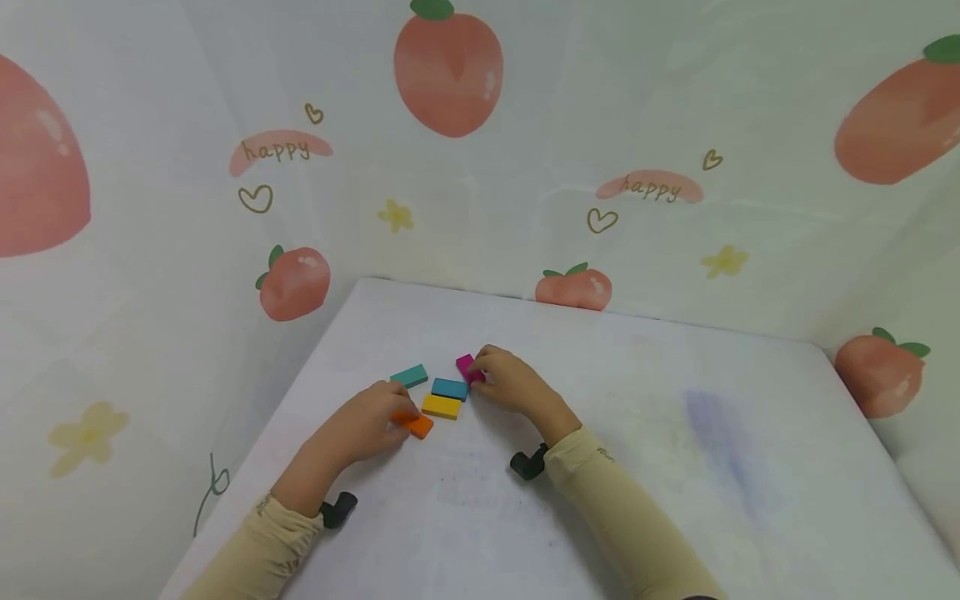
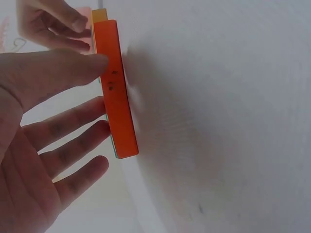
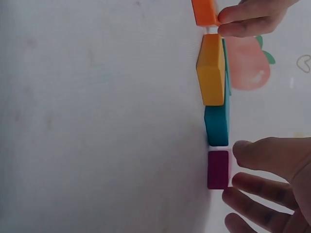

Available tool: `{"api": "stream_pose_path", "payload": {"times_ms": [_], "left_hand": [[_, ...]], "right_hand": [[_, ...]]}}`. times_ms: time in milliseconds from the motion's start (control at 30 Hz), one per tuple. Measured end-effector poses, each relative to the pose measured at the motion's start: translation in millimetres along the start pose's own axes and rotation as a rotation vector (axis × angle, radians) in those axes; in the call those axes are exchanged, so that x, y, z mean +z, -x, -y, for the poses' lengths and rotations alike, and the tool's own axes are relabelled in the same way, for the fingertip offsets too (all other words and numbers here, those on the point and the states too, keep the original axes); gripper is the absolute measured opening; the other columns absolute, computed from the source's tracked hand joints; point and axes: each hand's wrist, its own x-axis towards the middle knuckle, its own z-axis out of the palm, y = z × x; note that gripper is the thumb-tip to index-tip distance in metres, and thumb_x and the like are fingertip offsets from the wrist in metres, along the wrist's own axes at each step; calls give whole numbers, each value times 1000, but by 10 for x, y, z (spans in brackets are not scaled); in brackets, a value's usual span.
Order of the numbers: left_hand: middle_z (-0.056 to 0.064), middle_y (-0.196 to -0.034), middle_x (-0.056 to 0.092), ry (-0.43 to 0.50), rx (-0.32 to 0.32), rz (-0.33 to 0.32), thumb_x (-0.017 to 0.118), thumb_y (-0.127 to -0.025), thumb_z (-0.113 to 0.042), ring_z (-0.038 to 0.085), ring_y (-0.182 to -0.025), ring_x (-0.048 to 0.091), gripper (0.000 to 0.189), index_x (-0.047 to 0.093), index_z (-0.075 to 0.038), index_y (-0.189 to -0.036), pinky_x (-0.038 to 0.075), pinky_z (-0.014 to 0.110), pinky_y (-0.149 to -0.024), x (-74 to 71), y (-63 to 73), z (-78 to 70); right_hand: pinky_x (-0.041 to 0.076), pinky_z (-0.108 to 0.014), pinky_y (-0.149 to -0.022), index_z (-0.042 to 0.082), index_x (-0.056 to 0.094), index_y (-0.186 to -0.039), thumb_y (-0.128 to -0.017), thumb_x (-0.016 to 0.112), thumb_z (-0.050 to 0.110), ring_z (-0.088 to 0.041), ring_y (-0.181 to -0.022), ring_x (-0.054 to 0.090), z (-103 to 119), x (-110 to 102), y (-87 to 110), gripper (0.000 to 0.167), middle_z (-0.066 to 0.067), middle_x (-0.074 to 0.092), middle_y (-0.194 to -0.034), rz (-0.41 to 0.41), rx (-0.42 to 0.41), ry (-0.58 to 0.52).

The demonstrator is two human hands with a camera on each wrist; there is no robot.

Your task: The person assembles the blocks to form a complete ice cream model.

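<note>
Near the table's left middle, my left hand [image 1: 369, 421] holds an orange block [image 1: 420, 426] between thumb and fingers. In the left wrist view the thumb lies against the long face of the orange block [image 2: 115, 92], with fingertips behind it. My right hand [image 1: 513, 382] is over a magenta block [image 1: 466, 365]. In the right wrist view, its fingers are spread just above the magenta block [image 3: 218, 170], the thumb apart from it; one fingertip is at its corner. Between the hands lie a yellow block [image 1: 441, 407] and a blue block [image 1: 450, 388].
A teal block [image 1: 409, 376] lies behind the left hand, apart from the blue one. The white table [image 1: 637, 467] meets a peach-printed cloth [image 1: 487, 200] at the back and sides. Dark wrist-worn devices [image 1: 528, 464] hang under both sleeves. A bluish smudge marks the table's right side.
</note>
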Motion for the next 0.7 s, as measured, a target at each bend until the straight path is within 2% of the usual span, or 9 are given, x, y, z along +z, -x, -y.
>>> {"api": "stream_pose_path", "payload": {"times_ms": [200, 500, 700], "left_hand": [[-3, -104, 68, -19, 16, 3, 84, -91, -12, 18, -102, 62, 16, 85, -14, -107, 60, 37, -95, 16, -20, 11], [-6, -101, 67, -4, -21, 22, 83, -92, -12, 14, -99, 60, 16, 85, -16, -107, 59, 34, -93, 31, -26, -18], [-8, -99, 66, 25, -20, 33, 81, -92, -10, 12, -98, 61, 18, 85, -15, -109, 60, 32, -91, 46, -9, -72]], "right_hand": [[58, -37, -103, 6, 80, -119, -99, 76, 13, -22, -109, 64, 22, 46, -45, 22, -7, 68, -119, 4, 30, 49], [58, -36, -104, 9, 82, -116, -98, 77, 15, -22, -109, 66, 37, 32, -67, 19, -7, 70, -118, -11, 50, 109], [59, -38, -104, 9, 82, -116, -98, 77, 15, -24, -111, 66, 22, 6, -27, 19, -8, 71, -119, -3, 67, 134]]}}
